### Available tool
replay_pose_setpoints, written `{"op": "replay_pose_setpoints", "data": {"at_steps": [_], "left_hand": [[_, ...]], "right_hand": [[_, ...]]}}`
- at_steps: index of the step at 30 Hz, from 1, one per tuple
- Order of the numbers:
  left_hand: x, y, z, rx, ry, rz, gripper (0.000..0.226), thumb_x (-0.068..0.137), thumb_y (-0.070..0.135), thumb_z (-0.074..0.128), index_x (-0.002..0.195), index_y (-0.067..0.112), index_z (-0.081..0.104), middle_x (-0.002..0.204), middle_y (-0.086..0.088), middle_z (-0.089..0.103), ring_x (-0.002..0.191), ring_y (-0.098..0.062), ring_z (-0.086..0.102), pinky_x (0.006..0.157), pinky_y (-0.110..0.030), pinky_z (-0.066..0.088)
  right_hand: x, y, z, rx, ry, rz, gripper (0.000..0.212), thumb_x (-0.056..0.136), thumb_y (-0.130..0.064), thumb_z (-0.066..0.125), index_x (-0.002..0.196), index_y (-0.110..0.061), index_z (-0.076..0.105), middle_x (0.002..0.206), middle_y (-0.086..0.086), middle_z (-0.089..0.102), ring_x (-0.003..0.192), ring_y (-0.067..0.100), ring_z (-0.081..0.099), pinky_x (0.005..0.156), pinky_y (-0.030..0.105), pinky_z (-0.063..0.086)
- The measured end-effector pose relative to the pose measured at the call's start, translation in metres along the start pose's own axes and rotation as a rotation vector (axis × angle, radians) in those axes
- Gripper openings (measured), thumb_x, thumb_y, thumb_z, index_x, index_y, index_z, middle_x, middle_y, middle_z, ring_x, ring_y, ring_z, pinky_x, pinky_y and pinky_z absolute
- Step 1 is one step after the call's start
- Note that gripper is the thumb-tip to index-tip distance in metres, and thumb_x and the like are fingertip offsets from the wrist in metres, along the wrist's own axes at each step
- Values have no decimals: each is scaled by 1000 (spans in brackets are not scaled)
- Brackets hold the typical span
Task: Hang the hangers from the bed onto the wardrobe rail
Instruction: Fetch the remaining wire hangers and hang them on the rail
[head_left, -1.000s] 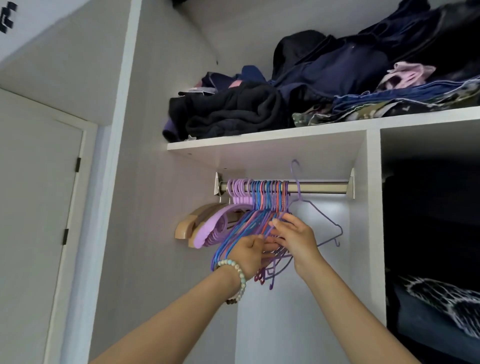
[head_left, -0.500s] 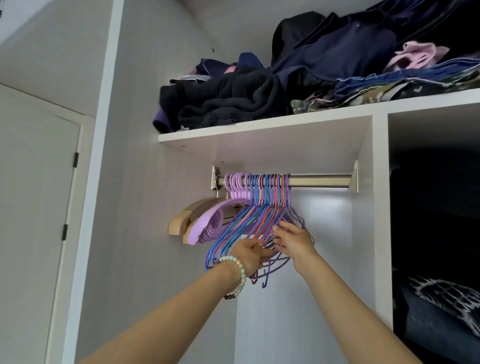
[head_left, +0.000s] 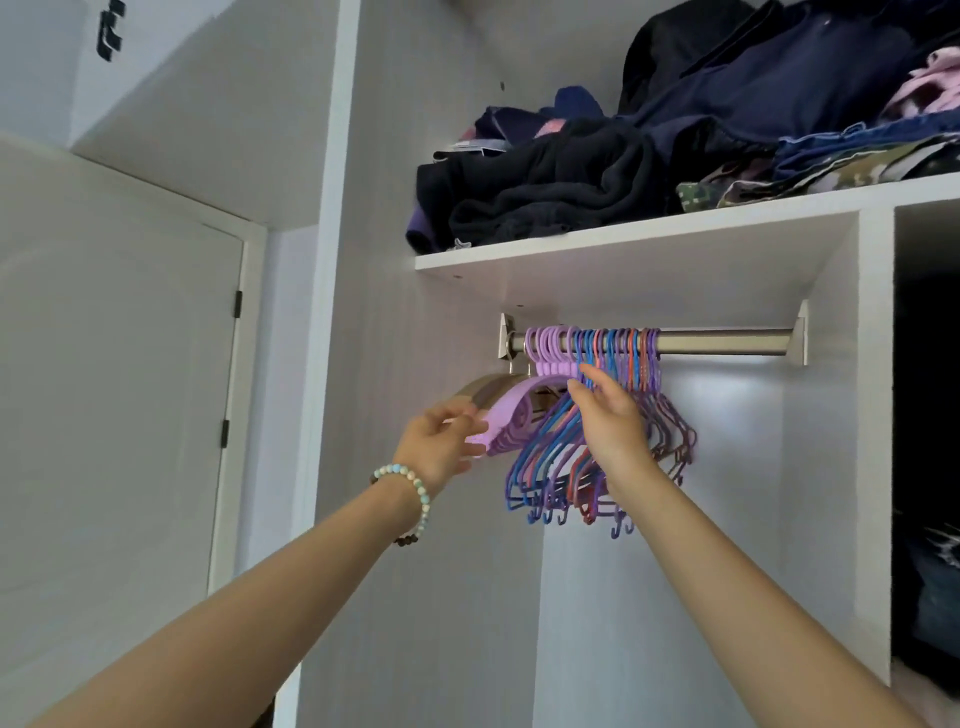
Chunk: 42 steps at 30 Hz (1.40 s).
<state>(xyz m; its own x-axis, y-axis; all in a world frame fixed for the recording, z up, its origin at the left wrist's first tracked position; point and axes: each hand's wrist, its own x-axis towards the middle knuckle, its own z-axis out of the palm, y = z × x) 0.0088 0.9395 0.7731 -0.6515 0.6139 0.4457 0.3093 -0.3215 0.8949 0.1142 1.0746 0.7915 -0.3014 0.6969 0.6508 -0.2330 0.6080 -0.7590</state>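
A metal wardrobe rail (head_left: 727, 343) runs under the white shelf. Several thin blue, purple and red hangers (head_left: 540, 467) hang bunched at its left end. Left of them hang thick lilac hangers (head_left: 519, 410) and a wooden hanger (head_left: 483, 387). My left hand (head_left: 441, 441), with a bead bracelet on the wrist, pinches the near end of a lilac hanger between thumb and fingers. My right hand (head_left: 613, 426) reaches up with straight fingers and touches the thin hangers just below their hooks. No bed is in view.
The white shelf (head_left: 623, 244) above the rail carries piles of dark folded clothes (head_left: 571, 187). A white partition (head_left: 872, 415) closes the bay on the right, with a dark compartment beyond it. A closed door (head_left: 119, 389) stands at the left.
A loose purple hanger has gone onto the rail with the bunch. My left hand moved left to the lilac hanger. My right hand rose from the hangers' lower bars toward their hooks.
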Motion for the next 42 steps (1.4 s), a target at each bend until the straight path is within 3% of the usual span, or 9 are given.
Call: {"op": "replay_pose_setpoints", "data": {"at_steps": [3, 6, 9, 15, 19, 31, 37, 42], "left_hand": [[-12, 8, -50, 49, 70, 64, 29, 95, 21, 47, 122, 10, 52, 110, -6, 61, 84, -18, 62, 75, -26, 48], [-29, 13, -111, 176, 160, 121, 42, 92, 33, 52, 130, 16, 48, 126, -5, 57, 104, -18, 59, 93, -34, 47], [-54, 16, -178, 346, 243, 142, 53, 90, 43, 51, 138, 21, 40, 138, 1, 47, 123, -16, 48, 98, -28, 37], [-133, 17, -333, 589, 446, 106, 71, 81, 59, 53, 140, 25, 34, 145, 6, 39, 131, -14, 40, 104, -32, 34], [-214, 17, -441, 799, 610, 9, 68, 86, 54, 48, 144, 26, 28, 149, 4, 33, 137, -14, 32, 108, -34, 28], [-521, -65, -673, 1056, 928, -536, 75, 85, 58, 45, 146, 21, 23, 152, 3, 28, 140, -17, 24, 115, -36, 24], [-681, -135, -720, 1026, 994, -883, 74, 86, 54, 49, 145, 17, 25, 151, -3, 30, 139, -22, 27, 113, -35, 23], [-793, -203, -730, 937, 1020, -1134, 76, 86, 56, 48, 146, 16, 24, 151, -3, 30, 137, -22, 31, 111, -35, 28]], "right_hand": [[-16, -17, 40, 47, -100, -52, 37, 93, -27, 55, 130, -24, 53, 138, 1, 49, 124, 14, 46, 100, 26, 36], [-37, -34, 90, 90, -204, -70, 39, 93, -29, 56, 132, -24, 52, 139, 3, 46, 119, 8, 43, 100, 20, 31], [-66, -50, 147, 120, -328, -104, 42, 93, -34, 55, 134, -28, 48, 148, -4, 36, 135, 6, 33, 114, 27, 25], [-154, -88, 272, 111, -687, -165, 54, 94, -46, 46, 145, -34, 31, 155, -17, 12, 142, 1, 14, 108, 21, 19], [-236, -115, 367, 118, -896, -190, 62, 92, -50, 46, 147, -35, 23, 156, -20, 4, 144, 0, 7, 107, 19, 14], [-592, -147, 576, 185, -1498, -178, 69, 90, -51, 49, 148, -35, 15, 157, -20, -3, 144, 0, 1, 110, 24, 10], [-765, -118, 615, 142, -1738, -108, 69, 90, -50, 51, 148, -35, 16, 158, -17, -3, 145, 4, 0, 118, 33, 12], [-889, -68, 617, 44, -1872, -16, 71, 90, -47, 54, 149, -30, 18, 159, -10, 1, 146, 7, 3, 115, 29, 11]]}}
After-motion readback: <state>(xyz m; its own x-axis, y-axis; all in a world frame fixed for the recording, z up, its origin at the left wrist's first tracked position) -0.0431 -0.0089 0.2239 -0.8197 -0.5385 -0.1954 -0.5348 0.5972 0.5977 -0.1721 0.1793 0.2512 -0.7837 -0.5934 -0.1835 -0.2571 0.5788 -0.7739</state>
